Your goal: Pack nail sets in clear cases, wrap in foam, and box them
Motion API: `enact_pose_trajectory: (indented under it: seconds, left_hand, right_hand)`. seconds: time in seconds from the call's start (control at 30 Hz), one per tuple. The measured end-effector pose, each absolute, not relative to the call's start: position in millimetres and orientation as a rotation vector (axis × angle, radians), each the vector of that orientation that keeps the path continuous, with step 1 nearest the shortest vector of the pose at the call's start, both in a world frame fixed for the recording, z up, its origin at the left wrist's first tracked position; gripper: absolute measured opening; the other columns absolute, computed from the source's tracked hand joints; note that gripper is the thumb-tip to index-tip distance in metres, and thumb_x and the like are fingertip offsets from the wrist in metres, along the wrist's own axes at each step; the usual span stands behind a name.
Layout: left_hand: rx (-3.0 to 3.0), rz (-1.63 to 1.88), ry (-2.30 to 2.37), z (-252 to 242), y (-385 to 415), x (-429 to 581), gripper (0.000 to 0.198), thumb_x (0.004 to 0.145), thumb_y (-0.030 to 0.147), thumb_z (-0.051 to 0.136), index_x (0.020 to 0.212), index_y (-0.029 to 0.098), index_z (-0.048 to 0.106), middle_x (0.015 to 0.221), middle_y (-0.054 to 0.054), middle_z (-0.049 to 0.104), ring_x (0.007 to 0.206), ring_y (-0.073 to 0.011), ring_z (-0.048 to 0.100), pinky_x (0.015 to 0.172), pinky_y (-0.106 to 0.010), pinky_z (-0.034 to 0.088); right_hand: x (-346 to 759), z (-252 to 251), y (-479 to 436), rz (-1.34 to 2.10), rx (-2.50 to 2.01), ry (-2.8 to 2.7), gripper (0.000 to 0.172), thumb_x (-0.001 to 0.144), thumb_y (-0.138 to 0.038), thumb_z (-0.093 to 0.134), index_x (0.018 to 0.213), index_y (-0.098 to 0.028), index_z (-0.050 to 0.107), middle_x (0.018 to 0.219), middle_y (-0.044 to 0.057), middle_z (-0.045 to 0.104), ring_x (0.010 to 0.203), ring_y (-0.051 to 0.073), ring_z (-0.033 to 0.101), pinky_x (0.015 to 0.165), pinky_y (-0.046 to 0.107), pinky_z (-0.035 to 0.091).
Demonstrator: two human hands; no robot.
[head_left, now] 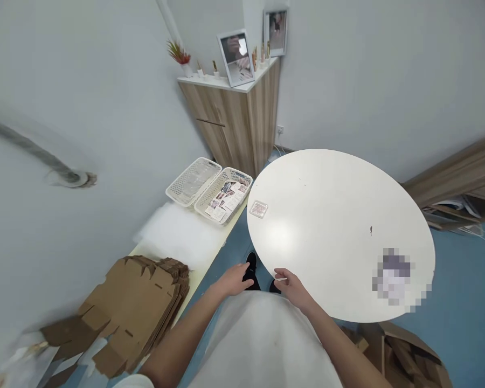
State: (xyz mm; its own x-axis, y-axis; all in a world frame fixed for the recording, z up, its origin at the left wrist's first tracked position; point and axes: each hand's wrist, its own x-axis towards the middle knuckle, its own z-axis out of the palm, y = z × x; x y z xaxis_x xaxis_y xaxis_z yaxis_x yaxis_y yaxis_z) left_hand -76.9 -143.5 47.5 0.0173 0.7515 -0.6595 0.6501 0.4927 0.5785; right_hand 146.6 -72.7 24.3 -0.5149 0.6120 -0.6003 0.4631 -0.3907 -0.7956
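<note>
My left hand [235,279] hangs in front of my body over the gap beside the round white table [327,242]. Its fingers are stretched out, the thumb stands apart, and it holds nothing. Close to the table's near-left edge is my right hand [294,286], fingers loosely bent and apart, with nothing in them. I cannot tell whether it touches the tabletop. A small clear plastic case [259,209] lies flat at the table's left rim, beyond both hands. Farther right on the tabletop are a small dark thing [371,230] and a pixelated patch that hides whatever lies there.
A narrow bench at left holds flat cardboard boxes [145,302], white padding sheets [181,231] and two white baskets [242,199], one with printed cards. A wooden cabinet [230,118] stands in the corner. An open cardboard box [404,350] sits below the table at right.
</note>
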Motion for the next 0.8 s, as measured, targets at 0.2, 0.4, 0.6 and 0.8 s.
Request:
enact_pose_trajectory:
  seconds: [0.2,0.4,0.6,0.8]
  left_hand:
    - [1.096,0.058,1.796,64,-192,-70,0.072,0.073,0.054,0.046,0.133,0.018,0.03,0.14,-0.011,0.029,0.129,-0.0269,0.024,0.101,-0.039,0.024]
    - [1.106,0.213,1.926,65,-220,-72,0.069,0.076,0.054,0.041,0.134,0.019,0.029,0.141,-0.008,0.027,0.131,-0.0251,0.02,0.103,-0.037,0.022]
    - [1.077,0.364,1.965,62,-259,-91,0.07,0.074,0.055,0.043,0.133,0.019,0.031,0.139,-0.008,0.032,0.128,-0.0249,0.028,0.102,-0.036,0.025]
    - [1.063,0.405,1.964,68,-302,-120,0.068,0.073,0.051,0.049,0.131,0.018,0.035,0.136,-0.01,0.037,0.125,-0.0253,0.032,0.101,-0.035,0.026]
  right_hand:
    - [154,30,-95,2.126,-1.353,-1.835,0.044,0.073,-0.035,0.054,0.113,-0.019,0.051,0.108,0.008,0.056,0.093,0.017,0.055,0.084,0.033,0.043]
    - [137,33,-104,2.128,-1.276,-1.917,0.045,0.073,-0.038,0.055,0.114,-0.02,0.05,0.11,0.008,0.055,0.091,0.018,0.056,0.08,0.034,0.045]
    - [114,37,-119,2.097,-1.225,-1.948,0.047,0.074,-0.041,0.054,0.115,-0.02,0.049,0.113,0.009,0.055,0.098,0.02,0.054,0.084,0.035,0.044]
    - [75,43,-145,2.039,-1.173,-2.1,0.048,0.075,-0.041,0.052,0.117,-0.02,0.049,0.113,0.01,0.054,0.1,0.021,0.053,0.084,0.035,0.044]
